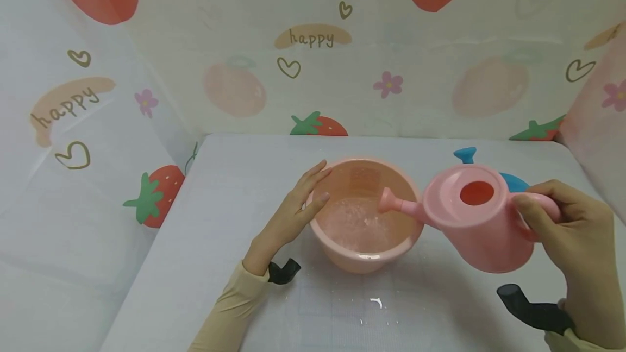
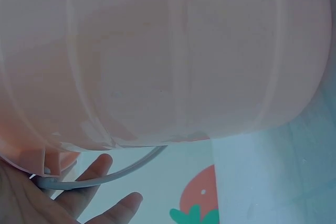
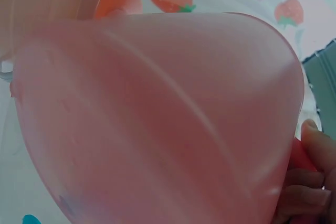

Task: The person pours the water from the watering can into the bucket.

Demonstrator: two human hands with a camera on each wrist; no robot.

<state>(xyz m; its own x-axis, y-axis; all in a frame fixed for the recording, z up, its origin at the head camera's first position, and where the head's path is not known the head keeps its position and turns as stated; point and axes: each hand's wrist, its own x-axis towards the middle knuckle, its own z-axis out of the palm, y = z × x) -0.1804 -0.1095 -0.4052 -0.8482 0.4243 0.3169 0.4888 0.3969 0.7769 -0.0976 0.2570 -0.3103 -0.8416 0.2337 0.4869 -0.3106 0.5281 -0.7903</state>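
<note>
A pink watering can (image 1: 481,238) is held in my right hand (image 1: 577,221), whose fingers wrap its rear handle with the thumb on top. Its spout and rose (image 1: 388,200) reach over the right rim of a pale pink bucket (image 1: 367,262). Water (image 1: 354,227) with ripples covers the bucket's bottom. My left hand (image 1: 295,205) rests at the bucket's left rim with fairly straight fingers, the thumb over the edge. From below, the left wrist view shows spread fingers (image 2: 121,211) beside the bucket's grey bail handle (image 2: 121,174). The can's body (image 3: 157,119) fills most of the right wrist view.
Behind the held can stands a blue object (image 1: 513,182) with a blue rose (image 1: 465,155), mostly hidden. Water drops (image 1: 376,302) lie on the white table (image 1: 220,178) in front of the bucket. A printed curtain (image 1: 235,26) borders the table at the back and sides.
</note>
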